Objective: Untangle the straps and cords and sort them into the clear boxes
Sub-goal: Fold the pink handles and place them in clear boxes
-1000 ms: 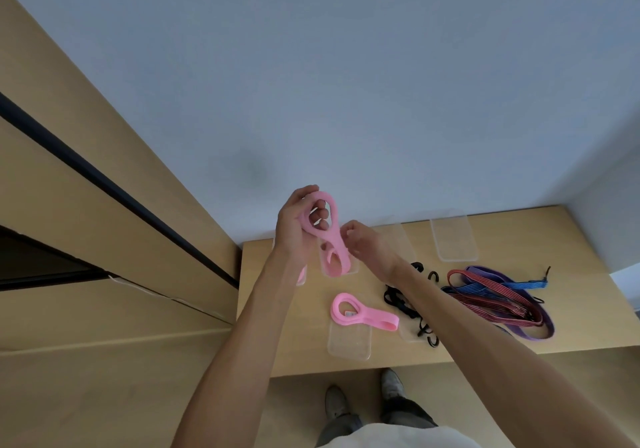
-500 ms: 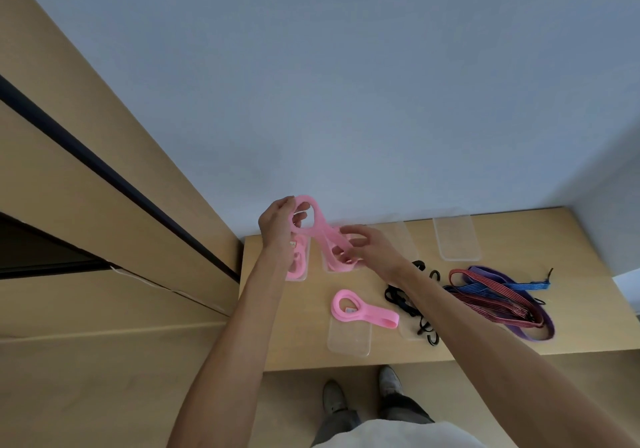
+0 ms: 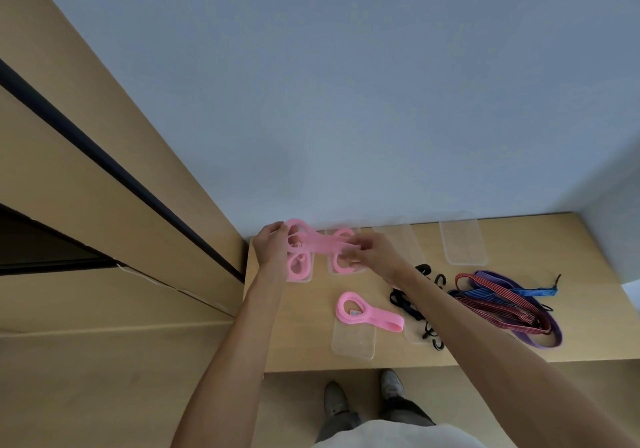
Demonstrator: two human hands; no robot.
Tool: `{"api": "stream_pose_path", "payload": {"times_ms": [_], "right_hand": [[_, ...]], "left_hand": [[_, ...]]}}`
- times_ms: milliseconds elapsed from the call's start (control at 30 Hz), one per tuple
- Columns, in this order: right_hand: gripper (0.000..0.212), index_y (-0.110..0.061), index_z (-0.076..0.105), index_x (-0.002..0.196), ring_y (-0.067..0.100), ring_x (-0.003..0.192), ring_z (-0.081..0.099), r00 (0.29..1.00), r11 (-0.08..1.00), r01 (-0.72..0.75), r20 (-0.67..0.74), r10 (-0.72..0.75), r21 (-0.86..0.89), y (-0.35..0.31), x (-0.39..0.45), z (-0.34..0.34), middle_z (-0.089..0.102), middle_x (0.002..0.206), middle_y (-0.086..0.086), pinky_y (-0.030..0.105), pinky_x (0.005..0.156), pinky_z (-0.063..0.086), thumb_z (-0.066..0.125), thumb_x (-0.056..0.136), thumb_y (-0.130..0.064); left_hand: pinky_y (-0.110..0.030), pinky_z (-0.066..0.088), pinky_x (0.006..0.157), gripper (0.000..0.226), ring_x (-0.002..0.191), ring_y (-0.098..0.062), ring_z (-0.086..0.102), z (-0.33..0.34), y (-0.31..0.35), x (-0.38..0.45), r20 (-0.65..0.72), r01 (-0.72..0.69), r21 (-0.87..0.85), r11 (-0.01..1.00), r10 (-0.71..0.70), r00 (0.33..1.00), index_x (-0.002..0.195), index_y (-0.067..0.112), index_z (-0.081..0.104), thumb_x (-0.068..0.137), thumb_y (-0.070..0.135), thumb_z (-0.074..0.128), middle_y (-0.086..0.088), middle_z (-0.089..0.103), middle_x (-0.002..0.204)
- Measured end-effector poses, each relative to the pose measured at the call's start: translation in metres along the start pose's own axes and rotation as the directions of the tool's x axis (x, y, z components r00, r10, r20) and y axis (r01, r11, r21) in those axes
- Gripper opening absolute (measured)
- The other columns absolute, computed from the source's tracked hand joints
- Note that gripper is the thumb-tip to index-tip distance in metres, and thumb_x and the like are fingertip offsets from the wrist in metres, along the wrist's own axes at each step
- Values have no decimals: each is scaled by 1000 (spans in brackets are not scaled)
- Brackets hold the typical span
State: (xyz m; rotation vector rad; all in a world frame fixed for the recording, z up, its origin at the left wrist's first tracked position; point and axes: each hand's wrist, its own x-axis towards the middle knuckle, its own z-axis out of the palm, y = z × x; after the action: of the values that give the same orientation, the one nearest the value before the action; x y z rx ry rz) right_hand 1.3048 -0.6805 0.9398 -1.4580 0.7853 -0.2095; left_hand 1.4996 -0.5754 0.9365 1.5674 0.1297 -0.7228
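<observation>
A: Hands lower now?

B: Yes. The left hand point(image 3: 273, 250) and right hand point(image 3: 369, 252) have dropped toward the table point(image 3: 304, 350), each pinching an end of the pink strap point(image 3: 317, 244), now stretched flatter above two clear boxes point(image 3: 301, 267).

A: Anything else moved?

B: No; the looped pink strap point(image 3: 363, 314) stays near the front box point(image 3: 353, 342).

Both hands, left hand point(image 3: 273, 250) and right hand point(image 3: 372, 252), hold a pink strap point(image 3: 318, 244) stretched between them above clear boxes point(image 3: 464, 243) on the worktop point(image 3: 519, 347).

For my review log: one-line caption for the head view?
Both hands stretch a pink strap above clear boxes.
</observation>
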Motion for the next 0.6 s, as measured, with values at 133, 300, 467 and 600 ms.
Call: {"api": "stream_pose_path", "payload": {"times_ms": [133,300,467,600], "right_hand": [[12,-11,71,89,19,76,62,973,984,62,-210,-97,-166,1,1,0,72,86,8,31,73,46,61,94,-14],[28,-16,64,101,19,64,55,969,992,54,-234,-79,-111,-8,2,-2,69,84,21,35,60,46,48,88,2],[34,-8,76,94,22,85,62,987,996,-66,-149,57,-60,-5,4,-6,71,98,10,34,81,53,53,81,13],[40,-12,67,114,25,92,66,985,995,-56,-167,42,-82,0,1,-4,71,108,10,35,77,55,60,81,9]], "left_hand": [[-40,62,79,11,74,-19,72,-4,-9,-1,19,-64,123,990,62,998,98,7,70,89,3,65,-1,76,78],[-38,62,80,15,82,-21,74,1,-8,-6,38,-59,116,991,55,998,99,9,70,89,0,64,-5,77,80],[-40,62,78,19,81,-24,74,-1,0,-4,20,-29,-7,1000,30,999,106,5,69,88,-1,67,-11,75,86],[-36,62,73,23,81,-23,75,-3,5,-9,42,-49,-54,997,52,998,108,6,68,87,-2,67,-12,76,85]]}}
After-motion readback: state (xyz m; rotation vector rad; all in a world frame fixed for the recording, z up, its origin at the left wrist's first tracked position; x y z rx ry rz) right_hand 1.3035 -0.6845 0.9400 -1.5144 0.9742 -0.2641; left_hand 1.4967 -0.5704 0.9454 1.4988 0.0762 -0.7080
